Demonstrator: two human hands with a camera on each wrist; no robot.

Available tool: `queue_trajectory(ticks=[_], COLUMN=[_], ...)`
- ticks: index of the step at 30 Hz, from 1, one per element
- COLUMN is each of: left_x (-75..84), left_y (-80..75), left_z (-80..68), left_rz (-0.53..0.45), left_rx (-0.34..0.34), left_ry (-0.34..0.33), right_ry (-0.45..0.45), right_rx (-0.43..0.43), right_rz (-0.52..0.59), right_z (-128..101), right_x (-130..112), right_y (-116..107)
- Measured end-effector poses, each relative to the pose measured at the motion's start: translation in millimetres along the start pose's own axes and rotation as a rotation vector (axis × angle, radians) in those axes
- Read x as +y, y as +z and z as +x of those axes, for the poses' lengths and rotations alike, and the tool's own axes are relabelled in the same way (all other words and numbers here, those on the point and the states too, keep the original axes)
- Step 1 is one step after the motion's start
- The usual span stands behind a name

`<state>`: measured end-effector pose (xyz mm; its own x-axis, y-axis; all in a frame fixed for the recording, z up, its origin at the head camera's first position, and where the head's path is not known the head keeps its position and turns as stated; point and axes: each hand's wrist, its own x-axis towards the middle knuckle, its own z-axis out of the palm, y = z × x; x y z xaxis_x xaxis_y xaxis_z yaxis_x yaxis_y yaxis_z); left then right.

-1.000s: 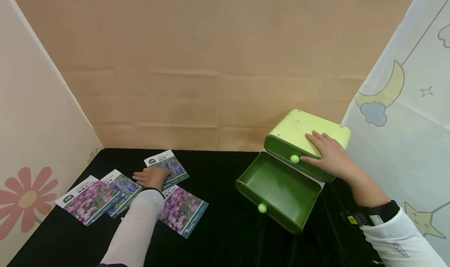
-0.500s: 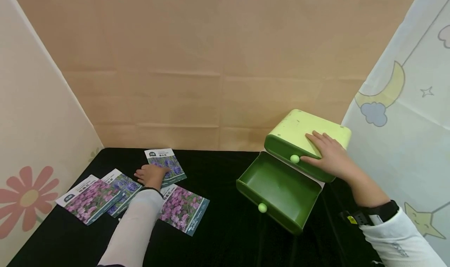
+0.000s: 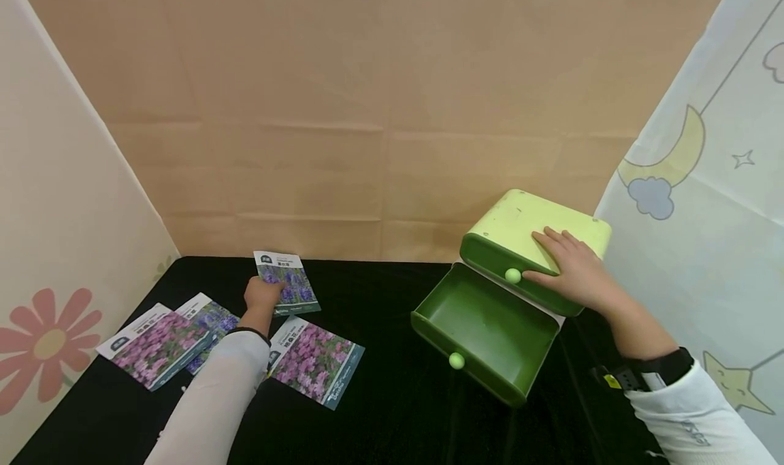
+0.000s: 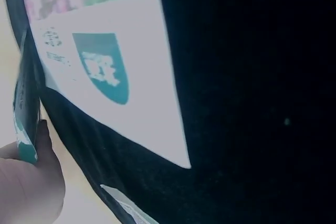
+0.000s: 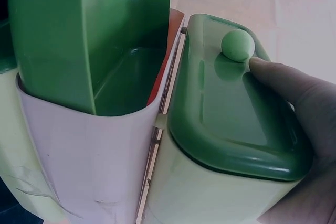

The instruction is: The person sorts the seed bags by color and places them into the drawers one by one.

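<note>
My left hand [image 3: 263, 296] pinches the left edge of a purple-flower packet [image 3: 290, 284], which stands partly raised near the table's back edge. The left wrist view shows this packet [image 4: 27, 108] edge-on between thumb and fingers. Just in front lies a pink-flower packet [image 3: 315, 359], its white corner [image 4: 115, 77] large in that view. My right hand [image 3: 572, 267] rests on the yellow-green top of a small drawer box [image 3: 508, 216], fingers spread. Its thumb [image 5: 278, 74] touches the upper drawer's front beside the round knob [image 5: 238, 45]. Below, the dark green lower drawer [image 3: 490, 329] is pulled out, bare inside.
At the left, another pink-flower packet [image 3: 156, 348] overlaps a purple-flower packet [image 3: 214, 321]. All lie on a black cloth [image 3: 380, 410]. A brown backdrop [image 3: 380, 145] rises behind, with patterned white side panels [image 3: 716, 247].
My left hand has moved slightly away from me, its fingers closing on the purple-flower packet, which has turned and lifted off the pink-flower one. The right hand and the drawer box stay put.
</note>
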<state>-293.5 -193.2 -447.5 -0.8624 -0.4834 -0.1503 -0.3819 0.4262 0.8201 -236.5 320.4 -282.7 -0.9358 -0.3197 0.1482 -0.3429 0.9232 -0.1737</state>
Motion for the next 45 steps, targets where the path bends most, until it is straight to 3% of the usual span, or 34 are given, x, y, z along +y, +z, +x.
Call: queue_trajectory(ticks=[3, 8, 13, 24, 30, 37, 41, 45], left_x=[1.4, 6.4, 17.0, 37.2, 53.4, 70.1, 79.7, 88.1], left_y=[-2.4, -7.8, -12.4, -6.0, 2.8, 8.5, 11.2, 14.1], left_z=[0.0, -5.8, -16.9, -63.1, -93.6, -123.1, -137.0, -148.1], left_rz=[-0.014, -0.211, -0.389, -0.674, -0.741, -0.833, -0.831, -0.843], left_rx=[-0.031, -0.115, -0.191, -0.372, -0.436, -0.543, -0.565, -0.590], left_ry=[-0.001, -0.020, 0.003, -0.029, -0.004, -0.004, 0.000, 0.001], right_ry=[-0.002, 0.008, 0.003, 0.000, 0.001, 0.029, 0.035, -0.030], right_rx=[0.002, 0.017, 0.031, 0.000, 0.012, 0.165, 0.244, 0.291], right_rz=[-0.003, 0.011, 0.021, 0.012, 0.045, 0.233, 0.312, 0.354], right_z=[0, 1, 2, 2, 0, -7, -14, -23], right_x=[-1, -1, 0, -1, -1, -4, -20, -46], right_y=[-1, -1, 0, -1, -1, 2, 4, 9])
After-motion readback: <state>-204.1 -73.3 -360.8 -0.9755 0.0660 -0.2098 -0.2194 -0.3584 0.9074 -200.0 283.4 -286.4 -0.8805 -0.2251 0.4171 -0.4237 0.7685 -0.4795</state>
